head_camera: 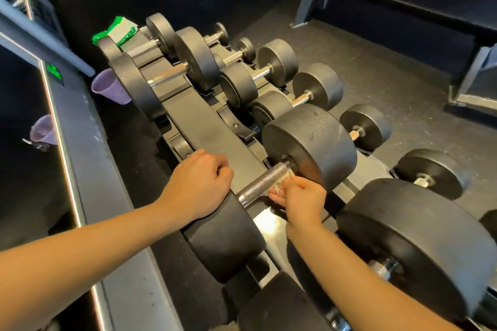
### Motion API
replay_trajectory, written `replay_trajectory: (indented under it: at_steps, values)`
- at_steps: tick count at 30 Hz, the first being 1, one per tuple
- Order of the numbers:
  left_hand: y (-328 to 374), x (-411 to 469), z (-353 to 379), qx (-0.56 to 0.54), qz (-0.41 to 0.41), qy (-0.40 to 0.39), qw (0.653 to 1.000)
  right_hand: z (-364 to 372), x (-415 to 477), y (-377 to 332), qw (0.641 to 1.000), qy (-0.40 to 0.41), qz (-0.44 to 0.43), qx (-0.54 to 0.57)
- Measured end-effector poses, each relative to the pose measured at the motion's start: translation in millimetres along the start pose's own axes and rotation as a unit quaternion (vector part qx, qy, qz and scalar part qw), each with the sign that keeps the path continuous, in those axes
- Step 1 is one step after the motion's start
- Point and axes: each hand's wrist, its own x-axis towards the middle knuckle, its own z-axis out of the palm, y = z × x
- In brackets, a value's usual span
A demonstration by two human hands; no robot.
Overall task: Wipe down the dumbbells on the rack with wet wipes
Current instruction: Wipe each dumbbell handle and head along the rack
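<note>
A large black dumbbell (312, 140) lies across the rack (199, 118) in the near middle, its knurled steel handle (262, 181) bare between the two heads. My right hand (301, 199) pinches a crumpled white wet wipe (281, 183) against the handle's right end, close to the far head. My left hand (199, 183) rests as a loose fist on top of the dumbbell's near head (226, 236), fingers curled and holding nothing. Several smaller black dumbbells fill the rack further back and to the right. A green and white wipes pack (118, 31) lies at the rack's far end.
A grey ledge (88, 169) with a mirror runs along the left, with a purple cup (109, 87) on it. Another big dumbbell (414, 242) sits at the near right. Dark rubber floor (390, 67) and grey bench frames (473, 80) lie to the right.
</note>
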Motion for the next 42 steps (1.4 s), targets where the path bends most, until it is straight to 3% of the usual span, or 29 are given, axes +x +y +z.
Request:
replay_trajectory:
  at_steps: [2, 7, 9, 12, 14, 17, 20, 22, 24, 26, 28, 33, 36, 38, 40, 42]
  values:
    - [0, 0, 0, 0.003, -0.003, -0.002, 1.000, 12, 8, -3, 0.992, 0.002, 0.096, 0.076]
    - [2, 0, -1, 0.009, -0.011, -0.005, 1.000, 16, -17, 20, 0.967, -0.170, 0.188, -0.021]
    - [2, 0, -1, 0.006, -0.010, -0.006, 1.000, 12, -9, 18, 0.963, -0.191, 0.190, -0.021]
    - [-1, 1, 1, 0.009, -0.012, -0.010, 1.000, 10, 23, 5, 0.970, -0.076, 0.189, 0.131]
    - [-2, 1, 1, 0.010, -0.015, -0.008, 1.000, 9, 19, 5, 0.963, -0.073, 0.189, 0.178]
    - [1, 0, 1, 0.009, -0.014, -0.006, 1.000, 3, -18, 14, 0.972, -0.180, 0.149, -0.006]
    - [4, 0, 0, 0.004, -0.018, -0.003, 1.000, 1, -30, 17, 0.946, -0.247, 0.116, -0.173]
    - [3, -1, -1, 0.002, -0.018, -0.005, 1.000, 2, -16, 11, 0.963, -0.211, 0.119, -0.120]
    - [3, -1, -2, -0.001, -0.016, -0.007, 1.000, 3, 3, 4, 0.983, -0.127, 0.133, 0.005]
    - [2, -1, -1, -0.003, -0.016, -0.003, 1.000, 5, 15, 2, 0.981, -0.095, 0.142, 0.096]
    - [2, -1, -1, -0.004, -0.016, -0.002, 1.000, 10, 14, 7, 0.974, -0.138, 0.147, 0.102]
    - [0, -1, 0, -0.004, -0.017, 0.001, 1.000, 4, -1, 32, 0.952, -0.264, 0.153, -0.022]
    - [1, 0, 0, 0.000, -0.015, 0.001, 1.000, -7, -11, 30, 0.946, -0.288, 0.079, -0.129]
    - [1, 1, 0, -0.002, -0.015, -0.001, 1.000, -11, -15, 29, 0.914, -0.297, -0.074, -0.267]
    - [1, 1, 0, -0.003, -0.015, -0.002, 1.000, -13, -15, 27, 0.836, -0.306, -0.251, -0.379]
    - [1, 1, 0, -0.001, -0.018, -0.001, 1.000, -16, -11, 16, 0.730, -0.329, -0.400, -0.446]
